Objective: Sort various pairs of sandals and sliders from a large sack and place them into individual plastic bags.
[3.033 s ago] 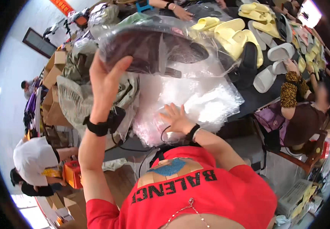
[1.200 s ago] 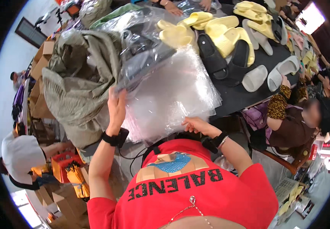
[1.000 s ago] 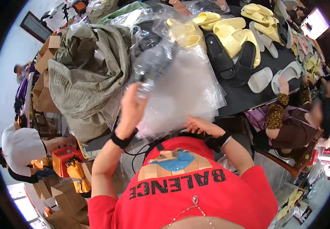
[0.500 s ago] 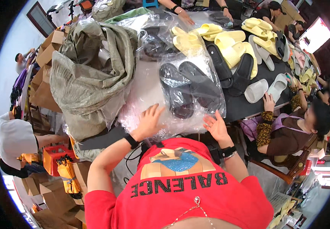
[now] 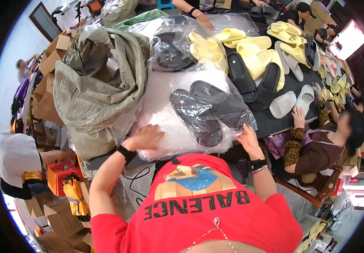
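A pair of dark grey slippers (image 5: 207, 110) lies sealed in a clear plastic bag on top of a stack of clear bags (image 5: 165, 122) at the near table edge. My left hand (image 5: 145, 137) lies flat on the stack's left side, fingers spread, beside the bagged pair. My right hand (image 5: 248, 139) rests open at the bag's right corner, fingertips touching the plastic. Neither hand grips anything. Both wrists wear dark bands.
A big olive woven sack (image 5: 93, 84) bulges at the left, with cardboard boxes (image 5: 53, 50) behind it. Another bagged dark pair (image 5: 173, 55) lies farther back. Yellow, black and white slippers (image 5: 253, 63) cover the dark table. A seated person (image 5: 325, 135) works at the right; another crouches lower left (image 5: 15, 158).
The bagged dark slippers, earlier lifted high in my left hand, now lie on the stack. Both hands have spread out flat at the stack's near edge.
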Tool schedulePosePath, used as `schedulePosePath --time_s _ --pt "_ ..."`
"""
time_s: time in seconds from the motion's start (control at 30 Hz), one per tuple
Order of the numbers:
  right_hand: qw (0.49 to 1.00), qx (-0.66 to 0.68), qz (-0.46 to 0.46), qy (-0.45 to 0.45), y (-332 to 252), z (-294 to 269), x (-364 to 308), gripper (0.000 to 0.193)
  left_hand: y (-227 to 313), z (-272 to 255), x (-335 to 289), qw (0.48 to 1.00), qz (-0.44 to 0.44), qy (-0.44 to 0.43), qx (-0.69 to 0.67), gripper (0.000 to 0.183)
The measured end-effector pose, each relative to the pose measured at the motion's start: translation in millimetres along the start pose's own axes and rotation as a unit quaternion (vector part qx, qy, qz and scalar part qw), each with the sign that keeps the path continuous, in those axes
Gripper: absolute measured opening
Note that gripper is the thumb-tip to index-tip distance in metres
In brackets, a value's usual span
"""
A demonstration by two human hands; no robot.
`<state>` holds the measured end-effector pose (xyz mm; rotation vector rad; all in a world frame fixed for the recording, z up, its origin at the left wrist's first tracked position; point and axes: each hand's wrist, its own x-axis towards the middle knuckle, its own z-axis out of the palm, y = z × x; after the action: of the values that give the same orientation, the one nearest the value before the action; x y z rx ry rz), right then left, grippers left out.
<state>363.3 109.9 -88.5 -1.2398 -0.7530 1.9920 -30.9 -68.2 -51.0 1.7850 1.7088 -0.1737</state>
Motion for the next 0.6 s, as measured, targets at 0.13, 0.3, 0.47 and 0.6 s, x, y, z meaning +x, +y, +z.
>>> schedulePosePath --time_s 0.13,0.3,0.47,0.6 --pt "0.998 -0.054 -0.019 0.015 -11 -6 5 0.03 3 -71 59 0.956 0.075 0.156 -0.236 0.061" --pt "0.991 -0.122 -0.05 0.026 -22 -4 27 0.029 1 -97 158 0.886 0.02 0.407 -0.221 0.067" --pt "0.986 -0.103 -0.083 0.103 -33 6 35 0.034 8 -113 167 0.945 -0.058 0.223 -0.233 0.053" --pt "0.98 -0.154 -0.084 0.092 -35 4 41 0.031 27 -126 137 0.923 0.029 0.191 -0.333 0.024"
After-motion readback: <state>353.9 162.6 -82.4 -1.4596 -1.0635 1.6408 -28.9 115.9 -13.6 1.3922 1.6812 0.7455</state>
